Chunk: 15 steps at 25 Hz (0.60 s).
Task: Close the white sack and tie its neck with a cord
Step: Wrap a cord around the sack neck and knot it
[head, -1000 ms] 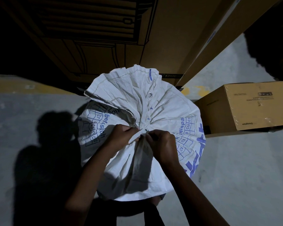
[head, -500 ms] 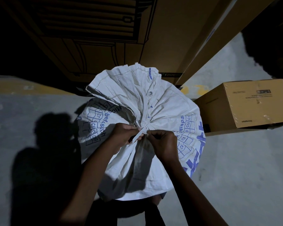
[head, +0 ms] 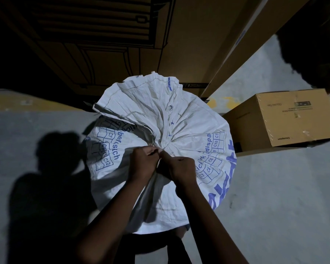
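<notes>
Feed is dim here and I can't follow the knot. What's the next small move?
Probably pull both ends apart to cinch. Both hands, left and right, are fisted at the gathered neck of the sack, pleats already bunched; the cord itself is hard to see.

Dim scene, hard shadow [head: 46, 178] left on the floor [head: 274, 206], dark wide-angle-bent edges.

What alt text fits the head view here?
Two bare hands, left and right, pinch the gathered neck of a white sack with blue print, standing on a grey floor beside a cardboard box.
</notes>
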Each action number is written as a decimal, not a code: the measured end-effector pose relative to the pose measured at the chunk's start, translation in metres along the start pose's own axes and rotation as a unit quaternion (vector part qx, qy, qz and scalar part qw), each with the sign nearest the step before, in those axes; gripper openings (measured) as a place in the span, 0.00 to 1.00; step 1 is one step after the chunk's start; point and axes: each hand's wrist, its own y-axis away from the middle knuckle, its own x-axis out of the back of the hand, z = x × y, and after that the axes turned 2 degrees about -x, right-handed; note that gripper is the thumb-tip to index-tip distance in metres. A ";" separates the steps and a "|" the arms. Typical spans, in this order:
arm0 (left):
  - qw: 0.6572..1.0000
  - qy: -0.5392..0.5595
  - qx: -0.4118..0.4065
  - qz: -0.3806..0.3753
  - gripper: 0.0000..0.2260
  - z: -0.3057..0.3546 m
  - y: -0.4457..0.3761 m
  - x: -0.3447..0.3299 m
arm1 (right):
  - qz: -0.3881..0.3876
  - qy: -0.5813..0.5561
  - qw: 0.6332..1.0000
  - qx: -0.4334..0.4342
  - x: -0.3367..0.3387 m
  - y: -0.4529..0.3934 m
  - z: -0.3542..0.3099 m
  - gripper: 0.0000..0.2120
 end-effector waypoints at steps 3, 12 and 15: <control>0.998 0.038 0.023 -0.037 0.06 0.005 -0.002 0.007 | -0.058 -0.144 0.983 -0.096 -0.006 0.001 -0.014 0.19; 0.996 -0.060 -0.070 -0.010 0.07 -0.008 -0.008 0.009 | 0.054 0.374 0.910 0.168 -0.005 -0.003 -0.024 0.25; 0.994 -0.061 -0.085 0.035 0.06 -0.006 -0.005 0.008 | 0.077 0.505 0.810 0.286 -0.003 -0.007 -0.014 0.16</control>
